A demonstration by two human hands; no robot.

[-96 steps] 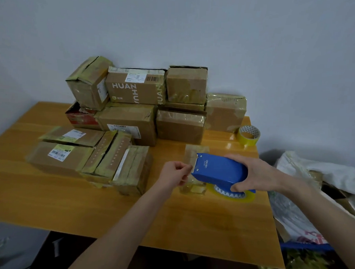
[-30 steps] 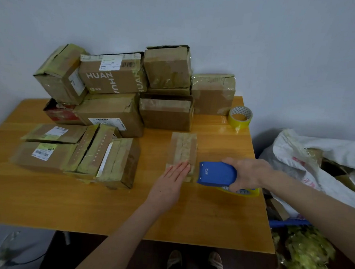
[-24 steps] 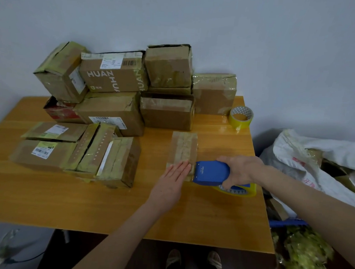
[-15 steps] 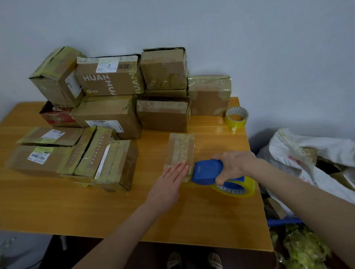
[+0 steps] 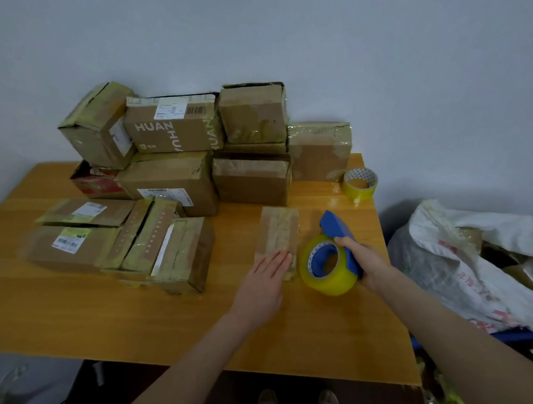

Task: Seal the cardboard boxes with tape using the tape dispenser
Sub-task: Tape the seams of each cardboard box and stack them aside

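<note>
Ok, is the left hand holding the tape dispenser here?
No, the left hand lies flat on the small box, while the right hand grips the tape dispenser.

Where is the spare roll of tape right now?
In the head view the spare tape roll sits on the table at its far right corner, just right of the rightmost cardboard box.
</note>
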